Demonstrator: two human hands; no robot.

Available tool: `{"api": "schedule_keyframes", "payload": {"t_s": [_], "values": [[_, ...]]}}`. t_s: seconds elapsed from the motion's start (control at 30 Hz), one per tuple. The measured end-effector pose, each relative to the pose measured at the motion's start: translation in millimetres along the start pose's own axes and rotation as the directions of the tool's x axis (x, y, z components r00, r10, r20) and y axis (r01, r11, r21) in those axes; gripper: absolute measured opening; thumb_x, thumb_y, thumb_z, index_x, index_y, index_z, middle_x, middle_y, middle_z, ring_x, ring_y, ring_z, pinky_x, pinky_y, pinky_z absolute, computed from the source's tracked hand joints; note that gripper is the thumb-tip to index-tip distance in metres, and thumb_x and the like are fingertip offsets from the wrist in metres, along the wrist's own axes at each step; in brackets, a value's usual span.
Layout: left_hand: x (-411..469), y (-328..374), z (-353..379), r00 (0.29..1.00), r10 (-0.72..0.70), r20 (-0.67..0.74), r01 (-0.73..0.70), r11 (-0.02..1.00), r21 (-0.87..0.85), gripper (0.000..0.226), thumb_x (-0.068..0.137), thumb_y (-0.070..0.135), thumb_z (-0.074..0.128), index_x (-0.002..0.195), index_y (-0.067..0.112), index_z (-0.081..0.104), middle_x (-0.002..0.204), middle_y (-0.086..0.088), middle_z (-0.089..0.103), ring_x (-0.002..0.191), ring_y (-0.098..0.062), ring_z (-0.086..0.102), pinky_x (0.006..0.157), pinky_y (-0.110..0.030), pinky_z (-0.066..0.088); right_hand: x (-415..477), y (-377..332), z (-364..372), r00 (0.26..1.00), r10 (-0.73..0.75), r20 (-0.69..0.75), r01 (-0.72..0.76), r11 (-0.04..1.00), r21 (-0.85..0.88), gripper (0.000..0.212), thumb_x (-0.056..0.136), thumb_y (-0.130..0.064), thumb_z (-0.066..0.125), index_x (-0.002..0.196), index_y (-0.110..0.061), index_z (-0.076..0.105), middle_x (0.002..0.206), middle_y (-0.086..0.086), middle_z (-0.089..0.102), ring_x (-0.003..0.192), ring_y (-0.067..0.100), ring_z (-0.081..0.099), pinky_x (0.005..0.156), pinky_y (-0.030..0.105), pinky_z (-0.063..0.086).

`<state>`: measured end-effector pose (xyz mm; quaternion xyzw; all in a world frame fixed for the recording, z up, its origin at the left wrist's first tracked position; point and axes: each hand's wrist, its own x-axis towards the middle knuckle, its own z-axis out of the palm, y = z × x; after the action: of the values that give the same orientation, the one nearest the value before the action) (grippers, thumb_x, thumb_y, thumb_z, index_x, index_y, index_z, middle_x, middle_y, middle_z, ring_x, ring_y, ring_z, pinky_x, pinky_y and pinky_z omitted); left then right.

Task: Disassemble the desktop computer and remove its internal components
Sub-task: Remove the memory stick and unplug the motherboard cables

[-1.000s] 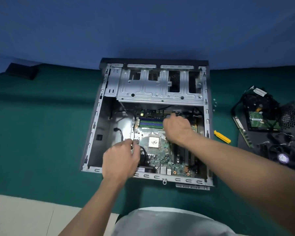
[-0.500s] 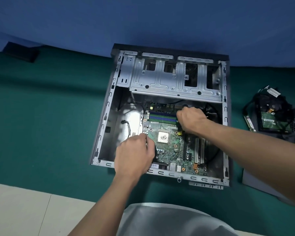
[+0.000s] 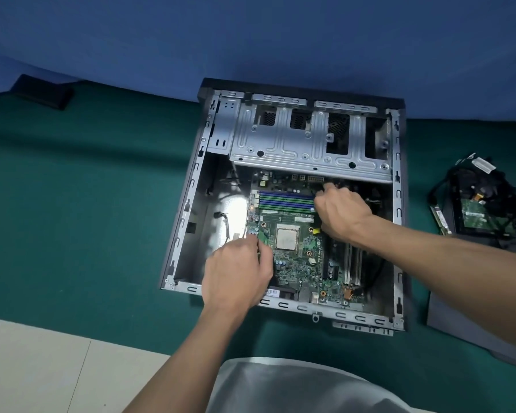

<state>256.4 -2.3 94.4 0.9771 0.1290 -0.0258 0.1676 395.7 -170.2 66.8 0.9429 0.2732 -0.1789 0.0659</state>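
The left hand is gripping the green rectangular motherboard by its left edge. The right hand is curling over its far-right corner, grasp hidden. Lifting evenly, without flexing, seems best.

The sheet-metal computer case is silver-grey with a black outer shell. Its printed circuit board is green, striped by alternating blue and green memory slots, with a pale grey square chip. The table cloth is dark teal; the fabric backdrop is blue.
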Motion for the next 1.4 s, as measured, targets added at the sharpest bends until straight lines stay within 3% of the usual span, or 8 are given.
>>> {"api": "schedule_keyframes", "payload": {"t_s": [0.33, 0.43, 0.57, 0.7, 0.83, 0.9, 1.17, 1.4], "values": [[1.2, 0.3, 0.0, 1.0, 0.005, -0.008, -0.004, 0.999, 0.043, 0.026, 0.087, 0.027, 0.051, 0.062, 0.019, 0.052, 0.053, 0.0, 0.054, 0.041, -0.018, 0.031, 0.048, -0.025, 0.026, 23.6, 2.8, 1.1, 0.981, 0.125, 0.147, -0.129, 0.992, 0.012, 0.039, 0.089, -0.001, 0.042, 0.126, -0.007, 0.052, 0.098, 0.007, 0.064, 0.083, 0.027, 0.06, 0.067, 0.036, 0.048], [0.3, -0.2, 0.7, 1.0, 0.006, -0.012, -0.006, 1.0, 0.026, 0.026, 0.087, 0.026, 0.05, 0.063, 0.019, 0.053, 0.052, -0.001, 0.053, 0.039, -0.016, 0.03, 0.047, -0.025, 0.026, 18.0, 0.7, -7.8, 0.982, 0.146, 0.117, -0.147, 0.989, 0.002, 0.031, 0.087, -0.01, 0.045, 0.114, -0.01, 0.059, 0.081, 0.002, 0.055, 0.071, 0.025, 0.053, 0.063, 0.033, 0.048], [-0.7, -1.1, 0.7, 1.0, -0.004, 0.0, 0.004, 1.0, 0.002, 0.028, 0.088, 0.032, 0.039, 0.066, 0.021, 0.052, 0.055, 0.005, 0.044, 0.039, -0.012, 0.031, 0.048, -0.026, 0.027, -1.0, -9.0, -14.1, 0.989, 0.146, 0.035, -0.15, 0.963, 0.224, 0.038, 0.101, -0.03, 0.038, 0.094, -0.003, 0.063, 0.103, 0.015, 0.06, 0.084, 0.032, 0.059, 0.076, 0.039, 0.049], [-1.3, -2.3, 0.7, 0.999, 0.016, -0.038, -0.017, 0.999, -0.039, 0.03, 0.091, 0.029, 0.043, 0.071, 0.015, 0.061, 0.059, -0.005, 0.06, 0.045, -0.02, 0.034, 0.05, -0.028, 0.028, -24.9, -23.5, -33.9, 0.991, 0.132, 0.027, -0.123, 0.803, 0.583, 0.051, 0.101, -0.039, 0.04, 0.057, -0.014, 0.042, 0.057, 0.0, 0.046, 0.062, 0.023, 0.052, 0.065, 0.029, 0.039], [-2.5, -5.9, 0.8, 0.999, 0.041, -0.015, -0.041, 0.998, -0.045, 0.031, 0.093, 0.031, 0.042, 0.079, 0.015, 0.064, 0.068, -0.008, 0.066, 0.054, -0.025, 0.041, 0.053, -0.031, 0.031, -63.3, -34.8, -51.5, 0.979, 0.194, -0.06, -0.135, 0.841, 0.523, 0.041, 0.096, -0.056, 0.033, 0.1, -0.031, 0.064, 0.089, -0.003, 0.044, 0.095, 0.017, 0.037, 0.084, 0.037, 0.035], [-4.6, -10.0, 0.5, 0.996, 0.087, 0.018, -0.086, 0.995, -0.059, 0.03, 0.094, 0.032, 0.041, 0.082, 0.017, 0.064, 0.071, -0.006, 0.067, 0.056, -0.024, 0.045, 0.054, -0.031, 0.032, -83.5, -39.2, -54.1, 0.951, 0.28, -0.131, -0.162, 0.813, 0.559, 0.044, 0.096, -0.056, 0.036, 0.088, -0.025, 0.065, 0.074, -0.007, 0.054, 0.075, 0.011, 0.05, 0.066, 0.032, 0.041], [-39.2, -24.0, -1.5, 0.946, 0.323, -0.027, -0.322, 0.946, 0.042, 0.047, 0.103, 0.04, 0.031, 0.078, 0.021, 0.065, 0.078, 0.001, 0.069, 0.067, -0.017, 0.054, 0.072, -0.032, 0.04, -145.3, -76.3, -27.9, 0.73, 0.663, -0.167, -0.252, 0.488, 0.836, 0.012, 0.09, -0.025, 0.065, 0.097, -0.02, 0.074, 0.088, -0.006, 0.072, 0.062, 0.006, 0.059, 0.055, 0.016, 0.043], [-71.9, -29.4, -3.0, 0.953, 0.298, -0.058, -0.303, 0.945, -0.122, 0.036, 0.102, 0.037, 0.043, 0.127, 0.018, 0.061, 0.132, 0.002, 0.06, 0.124, -0.016, 0.051, 0.108, -0.031, 0.024, -169.3, -124.4, -11.1, 0.675, 0.721, 0.153, -0.037, -0.175, 0.984, 0.01, 0.08, -0.012, 0.075, 0.079, -0.014, 0.066, 0.066, 0.001, 0.071, 0.065, 0.017, 0.071, 0.065, 0.032, 0.057]]}}
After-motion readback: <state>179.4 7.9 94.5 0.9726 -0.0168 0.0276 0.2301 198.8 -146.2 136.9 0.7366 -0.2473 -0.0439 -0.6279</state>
